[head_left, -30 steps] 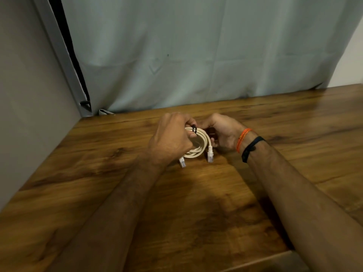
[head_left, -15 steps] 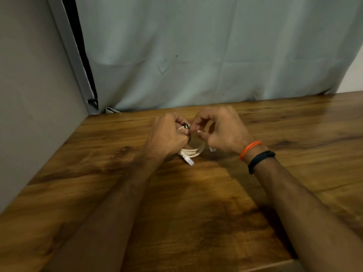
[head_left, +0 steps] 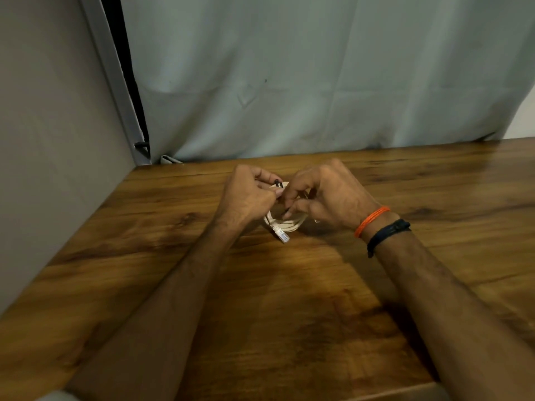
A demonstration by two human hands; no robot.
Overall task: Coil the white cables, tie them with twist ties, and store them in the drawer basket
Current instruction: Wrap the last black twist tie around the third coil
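So both hands meet over the wooden table point(head_left: 289, 314): left hand point(head_left: 246, 198) and right hand point(head_left: 327, 195) pinch narrow around the black twist tie point(head_left: 278, 183) atop the coiled white cable point(head_left: 285, 224), which hangs between them, its clear plug point(head_left: 282, 235) poking toward the tabletop.

You are seated at a wooden table point(head_left: 289, 314) with a dark, glossy grain, in what looks like a plain room at home or a small makeshift work corner. A pale blue-grey curtain point(head_left: 318, 82) hangs along the table's far edge, creased from folding. A bare grey wall point(head_left: 52, 140) closes in your left side. The light is dim and warm. Which kind of room it is cannot be told.
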